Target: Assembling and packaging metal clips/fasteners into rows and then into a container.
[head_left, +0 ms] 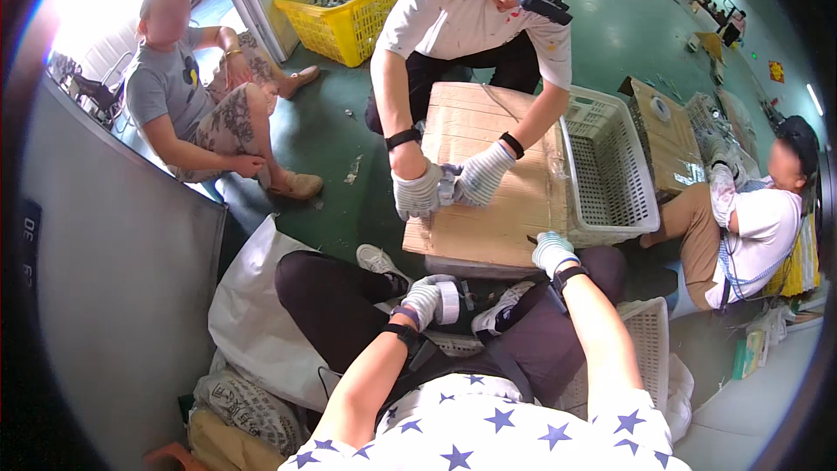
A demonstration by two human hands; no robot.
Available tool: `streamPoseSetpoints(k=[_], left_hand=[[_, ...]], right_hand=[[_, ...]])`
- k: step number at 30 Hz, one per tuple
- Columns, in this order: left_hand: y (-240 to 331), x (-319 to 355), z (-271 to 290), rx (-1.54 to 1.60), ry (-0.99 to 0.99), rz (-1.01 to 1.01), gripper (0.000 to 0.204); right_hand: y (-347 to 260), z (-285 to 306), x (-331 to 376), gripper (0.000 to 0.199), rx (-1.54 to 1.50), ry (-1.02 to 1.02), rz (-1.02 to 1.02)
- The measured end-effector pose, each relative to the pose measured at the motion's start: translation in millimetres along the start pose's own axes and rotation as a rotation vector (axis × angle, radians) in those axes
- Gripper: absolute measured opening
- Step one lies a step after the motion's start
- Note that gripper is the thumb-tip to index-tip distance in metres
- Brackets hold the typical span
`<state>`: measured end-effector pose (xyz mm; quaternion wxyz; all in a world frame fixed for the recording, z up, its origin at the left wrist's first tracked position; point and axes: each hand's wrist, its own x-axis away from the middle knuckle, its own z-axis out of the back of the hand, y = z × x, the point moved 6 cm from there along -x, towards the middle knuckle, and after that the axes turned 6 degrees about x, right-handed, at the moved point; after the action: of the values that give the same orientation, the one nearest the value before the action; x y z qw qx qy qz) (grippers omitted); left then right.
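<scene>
My left hand (423,298), in a pale knitted glove, is closed on a white, round ring-like piece (448,302) held low between my knees. Small dark details show beside the piece, too unclear to name. At the near right corner of a cardboard-topped box (488,240), my right hand (554,254) is closed, also gloved. A short, thin black tool (533,240) sticks out of its fingers over the cardboard; its kind is unclear. Across the box, a co-worker's two gloved hands (449,187) grip a small whitish, shiny piece.
A grey-white plastic crate (610,229) stands right of the box. Beyond it is an open carton (670,144) with a roll of tape. Another person (750,218) sits far right, one more (170,78) at the left. A yellow basket (349,26) is at the back; a white sack (261,314) lies left.
</scene>
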<state>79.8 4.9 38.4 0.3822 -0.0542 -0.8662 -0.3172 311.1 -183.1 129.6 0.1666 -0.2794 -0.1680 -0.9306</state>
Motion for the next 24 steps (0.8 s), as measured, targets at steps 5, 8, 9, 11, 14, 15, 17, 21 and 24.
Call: streamPoseSetpoints(k=[5,8,9,11,14,15,17,21,24], left_hand=[[9,12,-3,-0.049,0.005,0.022,0.021],[8,12,-4,0.024,0.002,0.003,0.020],[7,14,-3,0.031,0.009,0.006,0.020],[12,19,-6,-0.023,0.030,-0.026,0.020],[16,24,-10,-0.018,0.014,-0.024,0.021],[17,24,-10,-0.010,0.015,-0.026,0.021],[18,24,-13,-0.036,-0.013,-0.048,0.023],[9,14,-4,-0.016,-0.018,-0.038,0.024],[9,12,-2,-0.048,-0.036,-0.057,0.024]], right_hand=[[-7,4,8,0.033,-0.041,0.096,0.155],[-42,8,36,0.033,-0.379,0.335,0.608],[-59,10,49,0.037,-0.340,0.284,0.644],[-94,20,73,0.046,-0.225,0.144,0.604],[-117,17,76,0.039,-0.302,0.087,0.587],[-119,15,75,0.039,-0.295,0.086,0.590],[-130,18,77,0.032,-0.272,0.212,0.777],[-144,25,86,0.030,-0.264,0.165,0.922],[-145,30,86,0.029,-0.363,0.115,0.800]])
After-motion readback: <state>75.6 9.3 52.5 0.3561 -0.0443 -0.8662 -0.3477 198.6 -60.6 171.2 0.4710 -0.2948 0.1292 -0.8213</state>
